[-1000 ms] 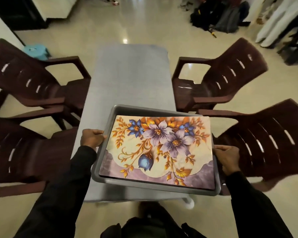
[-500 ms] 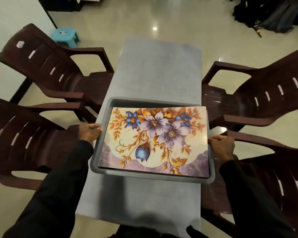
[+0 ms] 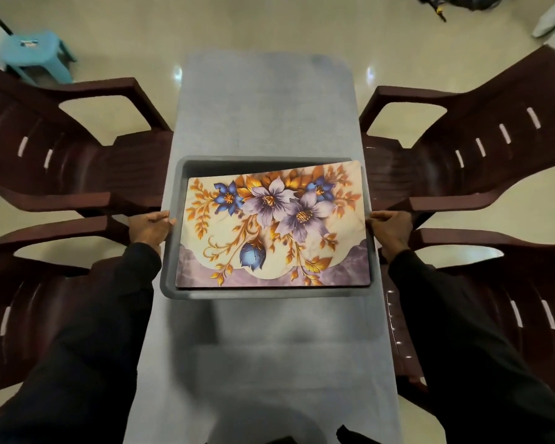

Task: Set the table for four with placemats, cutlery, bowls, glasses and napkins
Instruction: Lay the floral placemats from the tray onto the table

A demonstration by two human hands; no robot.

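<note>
A grey tray (image 3: 169,283) is over the middle of the long grey table (image 3: 266,100). A floral placemat (image 3: 273,229) with purple and blue flowers lies on top of it, slightly askew, its far right corner over the rim. My left hand (image 3: 149,229) grips the tray's left rim. On the opposite rim my right hand (image 3: 390,230) holds the tray in the same way. What lies under the placemat is hidden.
Dark brown plastic chairs flank the table: two on the left (image 3: 61,149) (image 3: 45,302) and two on the right (image 3: 481,149) (image 3: 510,299). A small blue stool (image 3: 32,52) stands on the glossy floor at far left. Dark bags (image 3: 455,0) lie at the far right.
I have stepped closer, so the tray has moved forward from the table's near end to over its middle. Both hands have kept their grip on its rims.
</note>
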